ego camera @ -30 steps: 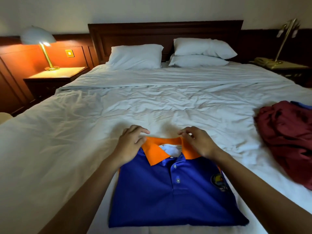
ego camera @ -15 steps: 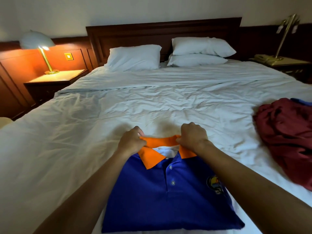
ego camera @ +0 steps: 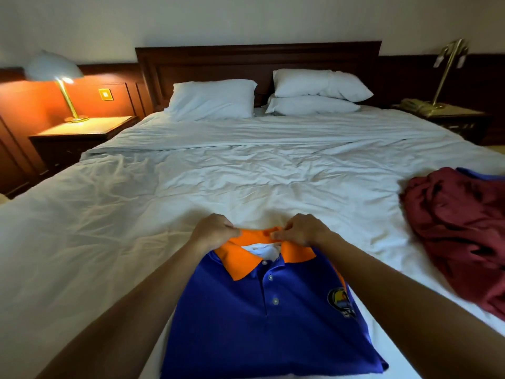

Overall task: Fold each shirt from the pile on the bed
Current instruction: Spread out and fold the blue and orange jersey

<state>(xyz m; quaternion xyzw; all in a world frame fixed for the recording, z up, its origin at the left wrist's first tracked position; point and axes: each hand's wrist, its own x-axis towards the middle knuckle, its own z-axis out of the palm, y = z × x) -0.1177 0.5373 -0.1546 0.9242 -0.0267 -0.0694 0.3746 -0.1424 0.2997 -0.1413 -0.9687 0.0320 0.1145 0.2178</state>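
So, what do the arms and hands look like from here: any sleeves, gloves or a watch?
Bare hands: the left hand and right hand show no gloves, rings or watch. The left forearm and right forearm are bare too, with no sleeve in view.

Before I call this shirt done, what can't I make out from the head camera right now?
Head view: maroon shirt pile runs off the right edge, so how many shirts remain is unknown.
Head view: blue polo: sleeves and back are folded underneath, out of sight.
Head view: chest badge is too small and dim to read.
Head view: left hand and right hand pinch the orange collar; the knuckles hide the grip beneath.
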